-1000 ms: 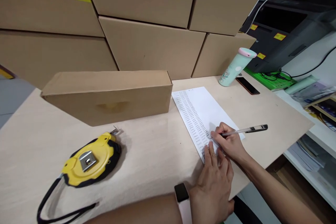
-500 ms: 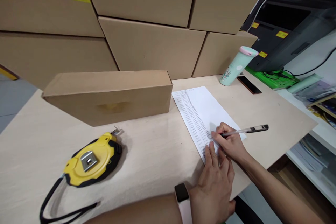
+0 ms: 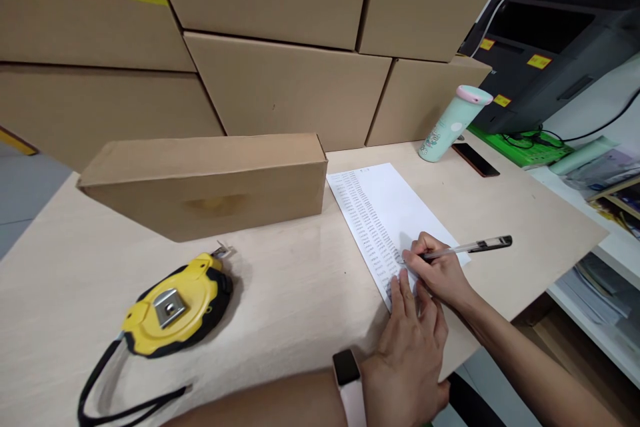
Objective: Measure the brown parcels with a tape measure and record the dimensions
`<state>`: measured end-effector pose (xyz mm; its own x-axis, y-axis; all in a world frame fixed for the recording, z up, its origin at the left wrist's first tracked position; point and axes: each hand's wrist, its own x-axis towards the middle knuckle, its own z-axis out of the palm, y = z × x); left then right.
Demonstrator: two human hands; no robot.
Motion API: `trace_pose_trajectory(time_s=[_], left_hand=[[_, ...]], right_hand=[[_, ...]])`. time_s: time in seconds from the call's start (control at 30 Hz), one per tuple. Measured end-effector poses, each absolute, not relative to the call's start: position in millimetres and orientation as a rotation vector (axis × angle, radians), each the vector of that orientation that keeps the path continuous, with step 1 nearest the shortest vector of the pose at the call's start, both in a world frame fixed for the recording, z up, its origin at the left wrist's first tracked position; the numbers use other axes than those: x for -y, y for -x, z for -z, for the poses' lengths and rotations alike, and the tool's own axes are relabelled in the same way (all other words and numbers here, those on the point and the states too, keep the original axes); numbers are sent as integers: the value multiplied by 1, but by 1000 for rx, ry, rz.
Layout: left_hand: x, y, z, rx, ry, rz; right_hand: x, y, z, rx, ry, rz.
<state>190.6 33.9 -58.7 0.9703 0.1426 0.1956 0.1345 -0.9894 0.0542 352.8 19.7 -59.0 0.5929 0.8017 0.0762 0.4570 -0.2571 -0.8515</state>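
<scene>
My right hand (image 3: 440, 272) grips a black-and-clear pen (image 3: 467, 248), its tip down on a white sheet of paper (image 3: 400, 200). Columns of small writing run along the paper's left side. Flat on the lower end of the sheet and the table lies my left hand (image 3: 413, 340), fingers stretched out and just beside the right hand. A smartwatch (image 3: 347, 368) with a pale pink band is on the left wrist. To the left rests a yellow and black tape measure (image 3: 175, 303) with a black strap.
A long cardboard box (image 3: 210, 190) stands on the wooden table (image 3: 300, 307). Behind it are stacked larger cartons (image 3: 290, 90). A mint green bottle (image 3: 453, 125) and a phone (image 3: 476, 160) are at the back right. Beyond them sits a dark printer (image 3: 545, 47).
The view has shifted very slightly. Both hands and the pen stay practically in the same place on the paper.
</scene>
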Motion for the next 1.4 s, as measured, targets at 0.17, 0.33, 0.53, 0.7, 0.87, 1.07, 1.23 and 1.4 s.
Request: trace_pose_trajectory(time_s=[0.17, 0.33, 0.53, 0.7, 0.87, 1.07, 1.23, 1.4], left_hand=[[-33, -191, 60, -256, -3080, -312], [-33, -190, 59, -230, -3089, -330], [-34, -191, 59, -243, -3092, -335], [-34, -190, 59, -238, -3096, -341], [-34, -191, 59, -227, -3088, -348], [-33, -191, 60, -239, -3092, -330], [-32, -191, 59, -257, -3101, -325], [-33, -192, 60, -222, -3091, -335]], right_hand=[[-19, -355, 62, 1015, 1894, -467], [-19, -355, 65, 1003, 1895, -432], [-20, -354, 62, 1010, 1908, -432], [-19, -355, 63, 1008, 1907, -424], [-19, -356, 66, 1005, 1916, -408], [-20, -355, 64, 997, 1924, -385], [-20, -355, 63, 1007, 1921, -412], [-20, -356, 63, 1000, 1921, -393]])
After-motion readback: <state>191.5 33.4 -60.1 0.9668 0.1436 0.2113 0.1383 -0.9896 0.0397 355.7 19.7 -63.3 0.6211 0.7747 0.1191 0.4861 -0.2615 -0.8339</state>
